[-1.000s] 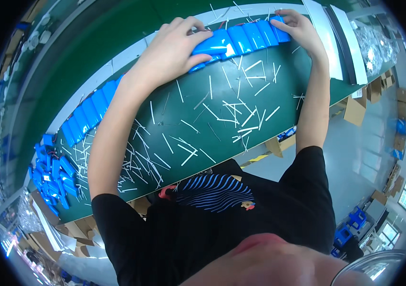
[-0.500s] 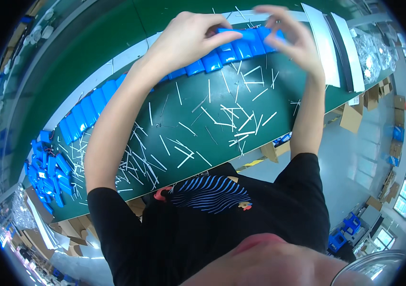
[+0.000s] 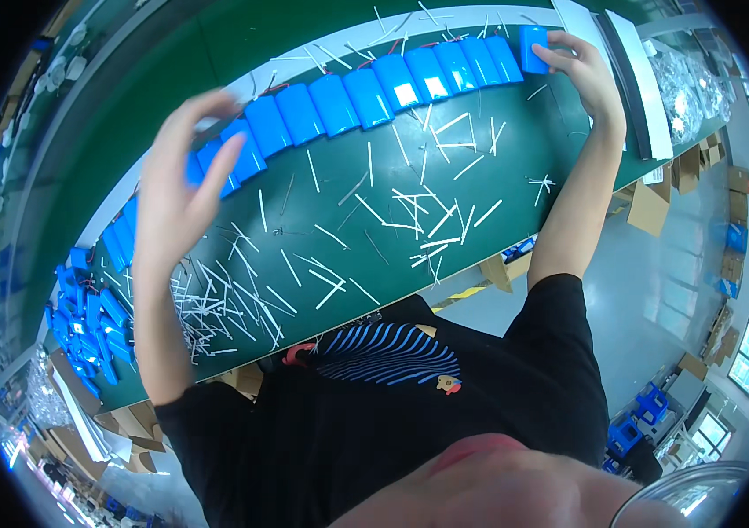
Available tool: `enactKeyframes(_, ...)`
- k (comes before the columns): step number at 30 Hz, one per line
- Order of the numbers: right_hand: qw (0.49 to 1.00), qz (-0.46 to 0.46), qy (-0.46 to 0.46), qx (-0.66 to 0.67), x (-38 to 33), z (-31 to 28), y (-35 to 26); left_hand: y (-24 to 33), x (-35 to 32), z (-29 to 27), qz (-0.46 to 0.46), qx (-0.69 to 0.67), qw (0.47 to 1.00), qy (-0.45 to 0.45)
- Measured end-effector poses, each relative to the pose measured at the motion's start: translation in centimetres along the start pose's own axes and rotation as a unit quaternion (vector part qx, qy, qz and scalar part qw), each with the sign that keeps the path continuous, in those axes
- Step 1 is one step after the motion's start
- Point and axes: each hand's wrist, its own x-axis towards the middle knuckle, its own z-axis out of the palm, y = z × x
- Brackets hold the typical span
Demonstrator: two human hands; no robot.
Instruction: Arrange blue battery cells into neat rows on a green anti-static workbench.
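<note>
A long curved row of blue shrink-wrapped battery packs (image 3: 361,99) lies along the far side of the green table, with thin red wires at their far ends. At the right end of this row my right hand (image 3: 581,70) grips a single blue battery pack (image 3: 533,49) between thumb and fingers, a small gap from its neighbour. My left hand (image 3: 182,176) is over the left part of the row, somewhat blurred, its thumb and fingers spread apart with nothing held. It hides several packs there.
Many thin white strips (image 3: 339,283) are scattered over the green table (image 3: 304,211). A heap of blue battery packs (image 3: 88,330) is at the left end. White boards (image 3: 634,84) and clear plastic wrap (image 3: 682,97) stand at the right. A cardboard box (image 3: 647,211) sits below the right edge.
My left hand has swung left along the row, away from my right hand. My right hand has shifted slightly right and now shows a battery pack in its grip.
</note>
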Motion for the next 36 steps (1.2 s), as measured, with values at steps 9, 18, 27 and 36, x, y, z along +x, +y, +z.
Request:
enactKeyframes(9,0.987,-0.122,-0.103,-0.021,0.5,-0.3,4.1,-4.3,-15.8,-7.8,-0.131,0.263,0.944,0.148)
enactKeyframes(18,0.979,-0.11,0.108,-0.133,3.8,-0.6,7.3,-6.4,-28.6,-8.8,-0.308,0.357,0.845,0.253)
enactKeyframes(27,0.968,-0.16,0.195,0.007,-4.2,8.4,-10.8,-9.2,-31.5,-8.8,-0.305,0.318,0.837,0.324)
enactKeyframes(36,0.683,-0.712,-0.164,0.017,-17.4,40.4,-36.1,-11.4,-31.9,-8.3,-0.262,0.337,0.855,0.295)
